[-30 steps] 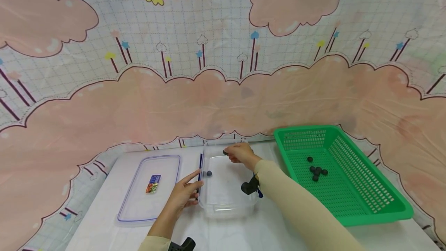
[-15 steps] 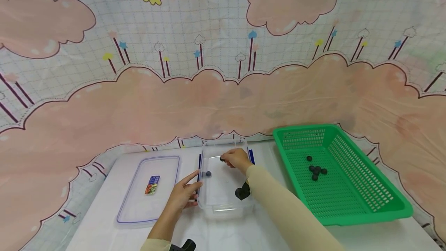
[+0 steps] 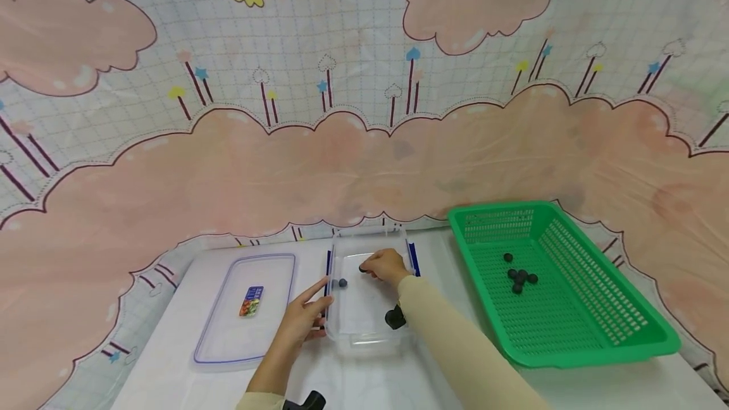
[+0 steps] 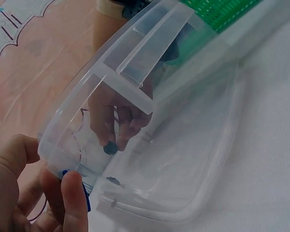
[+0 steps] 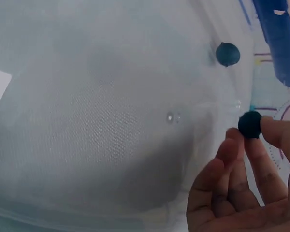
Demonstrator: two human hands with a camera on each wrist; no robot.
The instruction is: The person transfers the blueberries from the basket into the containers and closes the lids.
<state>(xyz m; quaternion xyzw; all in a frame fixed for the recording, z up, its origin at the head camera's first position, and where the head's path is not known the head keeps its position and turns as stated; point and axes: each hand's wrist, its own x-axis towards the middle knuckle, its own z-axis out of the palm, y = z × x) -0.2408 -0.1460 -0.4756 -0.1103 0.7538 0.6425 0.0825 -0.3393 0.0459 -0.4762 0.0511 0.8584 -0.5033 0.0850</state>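
My left hand rests against the left outside wall of a clear plastic box. Its fingertips touch the wall near a blue side latch. Reaching over the box, my right hand pinches a small dark blueberry-like ball between thumb and fingers. In the left wrist view, the right hand shows through the clear wall, low inside the box. Another dark ball lies in the box by its left wall.
A green perforated basket stands on the right with several dark balls in it. On the left lies a clear lid with a blue rim and a colourful label. Behind the white table hangs a patterned cloth.
My right hand has come nearer and slightly left inside the box, with the ball still pinched. The left hand keeps its place on the wall.
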